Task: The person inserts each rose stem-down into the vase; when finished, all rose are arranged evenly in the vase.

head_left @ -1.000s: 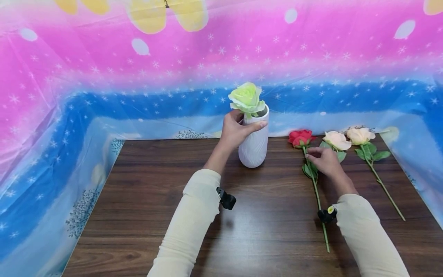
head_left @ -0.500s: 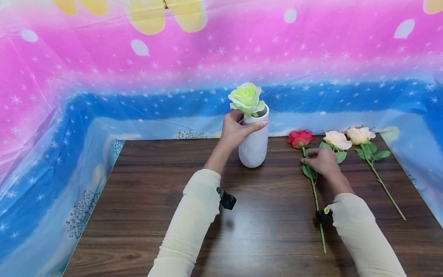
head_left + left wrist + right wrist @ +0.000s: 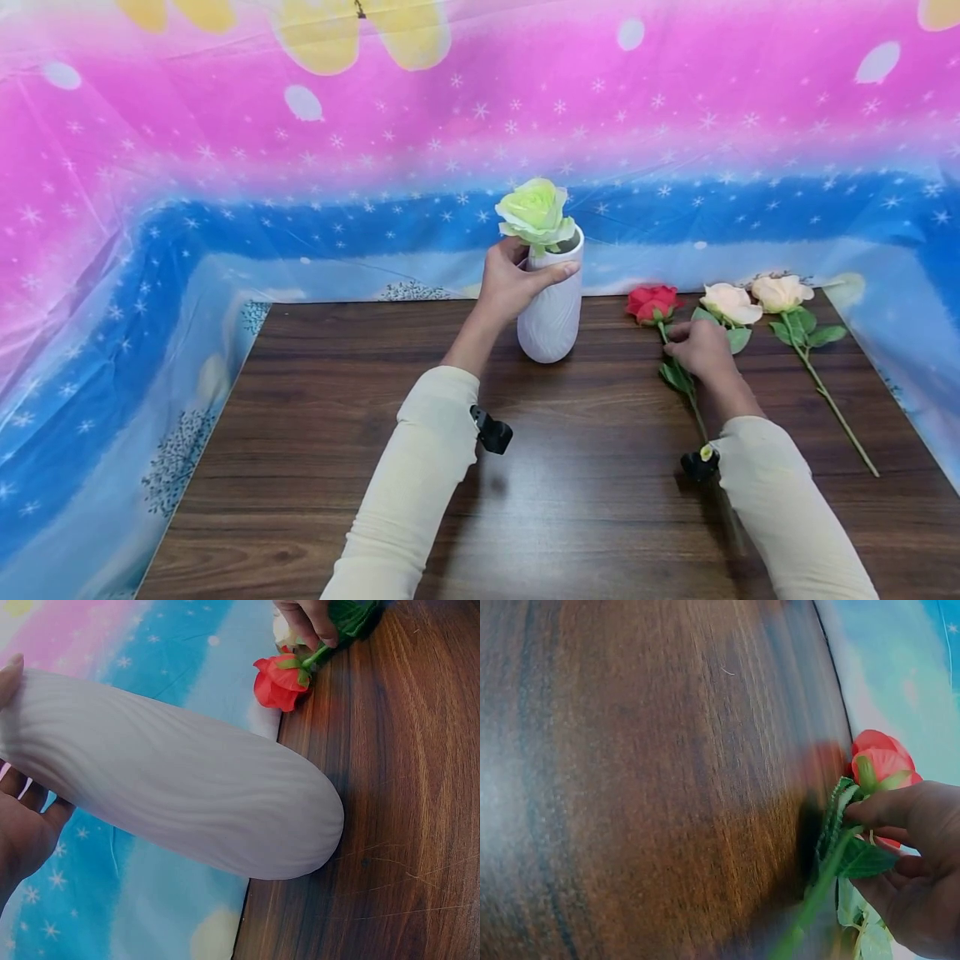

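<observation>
Right hand (image 3: 705,350) pinches red rose (image 3: 652,304) by its stem, right of frame. Left hand (image 3: 508,283), centre, curls round white vase (image 3: 551,325) near its rim. Too light a pinch, rose might swivel.

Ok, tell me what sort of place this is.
Probably a small staged recording set: a printed cloth backdrop hangs behind and beside the wood-grain table, and small black devices sit at both of the person's wrists.
</observation>
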A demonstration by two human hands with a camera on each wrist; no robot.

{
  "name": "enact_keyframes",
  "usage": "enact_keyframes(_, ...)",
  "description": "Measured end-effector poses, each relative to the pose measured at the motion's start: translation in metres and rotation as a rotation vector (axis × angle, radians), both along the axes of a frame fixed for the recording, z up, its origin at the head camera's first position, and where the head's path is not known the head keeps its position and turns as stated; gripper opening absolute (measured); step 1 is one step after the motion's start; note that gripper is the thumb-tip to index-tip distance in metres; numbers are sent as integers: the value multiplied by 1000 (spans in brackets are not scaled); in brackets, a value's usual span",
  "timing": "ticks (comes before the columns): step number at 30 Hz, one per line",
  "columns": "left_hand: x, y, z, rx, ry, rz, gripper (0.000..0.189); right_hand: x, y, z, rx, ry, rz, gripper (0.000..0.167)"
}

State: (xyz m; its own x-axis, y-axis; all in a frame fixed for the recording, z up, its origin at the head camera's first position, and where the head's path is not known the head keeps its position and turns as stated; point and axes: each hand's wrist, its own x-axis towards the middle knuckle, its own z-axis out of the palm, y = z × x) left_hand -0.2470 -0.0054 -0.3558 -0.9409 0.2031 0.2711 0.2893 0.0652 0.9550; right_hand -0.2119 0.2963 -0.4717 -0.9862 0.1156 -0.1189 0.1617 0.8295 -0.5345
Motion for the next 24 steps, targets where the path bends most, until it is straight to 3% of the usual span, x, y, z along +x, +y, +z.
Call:
enact_keyframes(15, 0, 0, -1, -8, 7, -3, 51, -2, 0, 0, 31, -51, -34, 31)
enact_keyframes(24, -1, -1, -3, -2, 24, -8, 51, 0, 4, -1, 13, -7, 9, 33)
